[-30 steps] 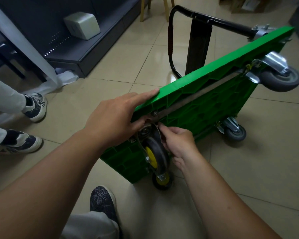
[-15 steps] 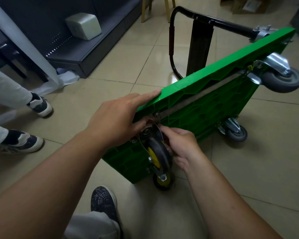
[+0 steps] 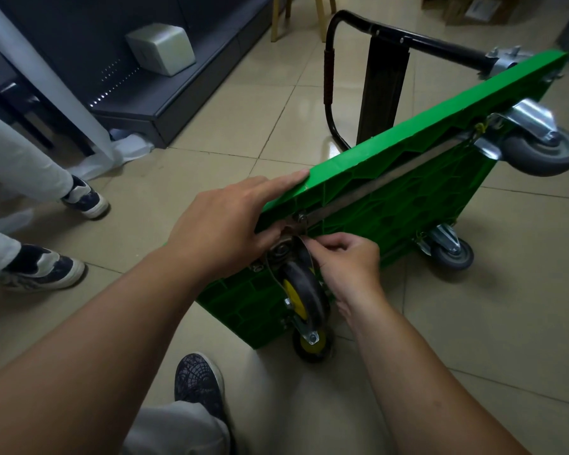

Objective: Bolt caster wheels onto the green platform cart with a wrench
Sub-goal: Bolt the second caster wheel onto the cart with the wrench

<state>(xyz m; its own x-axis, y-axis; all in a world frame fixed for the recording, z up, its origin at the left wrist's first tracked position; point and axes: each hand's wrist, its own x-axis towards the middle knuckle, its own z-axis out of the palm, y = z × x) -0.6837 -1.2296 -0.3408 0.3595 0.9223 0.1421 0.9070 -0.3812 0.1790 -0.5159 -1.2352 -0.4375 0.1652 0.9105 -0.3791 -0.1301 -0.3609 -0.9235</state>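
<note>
Green cart (image 3: 391, 205) still under flat left hand (image 3: 224, 224); caster (image 3: 301, 290) still pinched by right hand (image 3: 349, 264).

— How is the scene lit?
— Dimly; a pale glare is thrown on the floor (image 3: 334, 149), and a soft shadow is cast under the green cart (image 3: 408, 178).
— And the sharpness?
— The centre is kept sharp; the edges are bent and stretched.
</note>
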